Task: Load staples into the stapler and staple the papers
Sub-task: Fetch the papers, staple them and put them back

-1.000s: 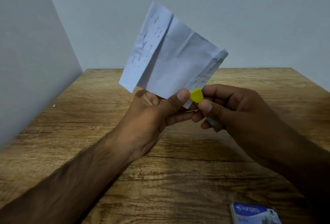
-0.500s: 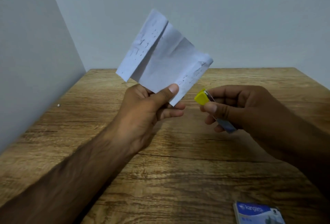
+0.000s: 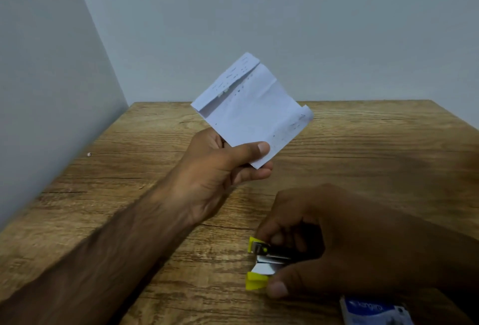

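L hand (image 3: 217, 177) pinches papers (image 3: 248, 112) – R hand (image 3: 337, 241) grips stapler (image 3: 264, 262)

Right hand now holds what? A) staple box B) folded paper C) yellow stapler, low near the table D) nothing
C: the right hand grips the yellow stapler low near the table, while the left hand holds the folded paper up and the staple box lies untouched.

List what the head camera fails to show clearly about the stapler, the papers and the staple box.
- Stapler, head view: the right hand covers its rear; whether staples sit inside cannot be told.
- Papers, head view: the marks are too small and blurred to read; the left hand hides the lower corner.
- Staple box, head view: cut off by the bottom edge; lettering blurred.
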### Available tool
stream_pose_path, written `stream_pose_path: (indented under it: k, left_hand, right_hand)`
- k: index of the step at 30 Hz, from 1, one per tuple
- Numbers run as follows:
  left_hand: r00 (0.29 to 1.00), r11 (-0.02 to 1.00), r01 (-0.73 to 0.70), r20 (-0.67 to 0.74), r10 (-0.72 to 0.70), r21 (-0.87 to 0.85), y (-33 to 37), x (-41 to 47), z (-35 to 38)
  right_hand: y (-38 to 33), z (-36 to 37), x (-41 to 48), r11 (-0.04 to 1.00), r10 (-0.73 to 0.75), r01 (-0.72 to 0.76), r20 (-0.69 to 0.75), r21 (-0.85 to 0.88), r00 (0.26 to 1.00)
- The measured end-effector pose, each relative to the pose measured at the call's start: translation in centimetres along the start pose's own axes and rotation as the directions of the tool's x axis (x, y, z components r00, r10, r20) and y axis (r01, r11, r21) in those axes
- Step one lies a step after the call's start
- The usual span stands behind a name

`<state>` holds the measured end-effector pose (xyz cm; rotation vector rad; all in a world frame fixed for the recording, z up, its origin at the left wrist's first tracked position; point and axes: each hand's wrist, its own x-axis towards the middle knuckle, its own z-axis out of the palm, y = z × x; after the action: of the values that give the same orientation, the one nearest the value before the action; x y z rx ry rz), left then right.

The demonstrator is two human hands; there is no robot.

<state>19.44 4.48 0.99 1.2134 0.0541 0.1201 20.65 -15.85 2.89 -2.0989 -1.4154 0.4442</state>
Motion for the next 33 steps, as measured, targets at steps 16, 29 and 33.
stream_pose_path:
  k: [16,29,33]
  left_hand:
    - [0.998,0.980,0.031,0.050,-0.042,0.197,-0.1,-0.3,0.2]
    - [0.976,0.982,0.115,0.164,-0.140,0.153,-0.4,-2.4,0.8]
    - [0.988,0.933,0.019,-0.150,0.038,0.359,-1.4,-1.7,1.7]
  right_hand:
    - [0.3,-2.9,-1.0,0.987,-0.138,0.056,-0.603,-0.152,0.786]
    - [2.0,-1.8,-1.5,0.840,-0.241,-0.090,-0.516,-0.535,0.822]
    - [3.3,-3.2,-2.2,0.825,-0.186,-0.184,-0.564,-0.535,0.805]
